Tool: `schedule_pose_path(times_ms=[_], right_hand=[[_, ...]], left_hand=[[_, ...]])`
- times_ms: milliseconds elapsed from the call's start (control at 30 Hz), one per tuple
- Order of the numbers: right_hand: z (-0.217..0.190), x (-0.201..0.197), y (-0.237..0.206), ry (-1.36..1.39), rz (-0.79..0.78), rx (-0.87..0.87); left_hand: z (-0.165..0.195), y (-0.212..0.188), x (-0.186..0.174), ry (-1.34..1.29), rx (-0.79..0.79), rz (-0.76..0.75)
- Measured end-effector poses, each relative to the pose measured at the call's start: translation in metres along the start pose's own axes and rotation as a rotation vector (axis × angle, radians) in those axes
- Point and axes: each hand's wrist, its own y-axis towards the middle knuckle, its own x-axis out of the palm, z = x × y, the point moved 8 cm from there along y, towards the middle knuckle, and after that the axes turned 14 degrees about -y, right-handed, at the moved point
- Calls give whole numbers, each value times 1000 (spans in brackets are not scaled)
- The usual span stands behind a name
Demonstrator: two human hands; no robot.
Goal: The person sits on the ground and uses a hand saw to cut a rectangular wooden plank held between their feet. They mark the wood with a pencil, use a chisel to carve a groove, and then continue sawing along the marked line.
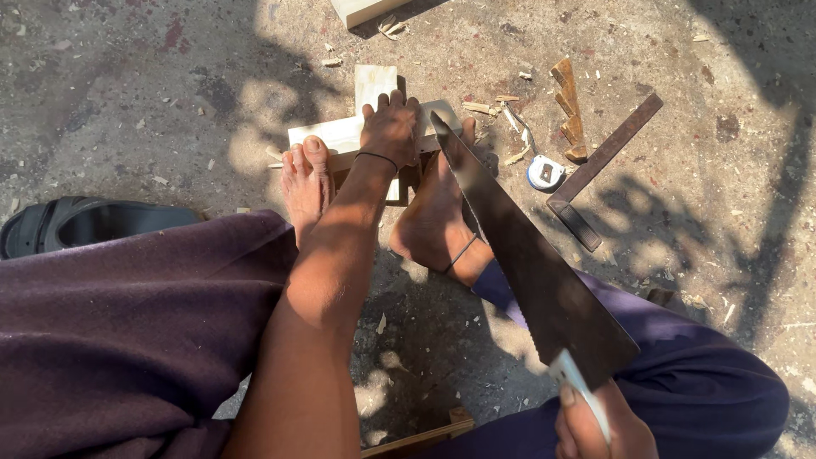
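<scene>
The right hand [595,425] is closing around the pale handle of a handsaw [527,263], fingers wrapped tight, low at the bottom edge of the view. The left hand [391,127] is pressing flat, fingers spread and holding nothing between them, on top of a pale wooden piece [340,134] lying on the ground ahead of the person.

The saw's dark blade is running as a long diagonal from the right hand up and to the left, its tip reaching the wood just beside the left hand's fingers. So the wood is lying forward and to the left of the gripping hand, at the far end of the blade's long axis, and the left hand is by far the nearer of the two to it. A second pale strip [375,85] is crossing the first at about a right angle, sticking out beyond the fingertips.

Both bare feet are helping to pin the work: the left foot [304,178] is sitting at the near left of the wood, the right foot [438,212] under the blade's line. Whether the teeth are already biting into the wood is hard to tell, as hand and blade are hiding the contact.

To the right, well apart from the wood, a tape measure [545,172], a try square [603,170] and a notched wooden offcut [569,110] are lying on the dusty ground [127,102], with a black sandal [76,223] at the far left
</scene>
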Motion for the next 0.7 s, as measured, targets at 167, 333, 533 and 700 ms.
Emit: schedule_pose_path(times_ms=[167,333,533,700], right_hand=[[-51,23,19,7,-79,148],[-131,75,92,-92,-172,-256],[-15,15,4,-4,-55,310],[-42,7,-1,5,50,219]], left_hand=[[4,-4,-1,2,34,25],[5,-5,-12,15,3,-9],[8,1,-12,-29,0,-10],[5,0,1,-33,-48,-59]])
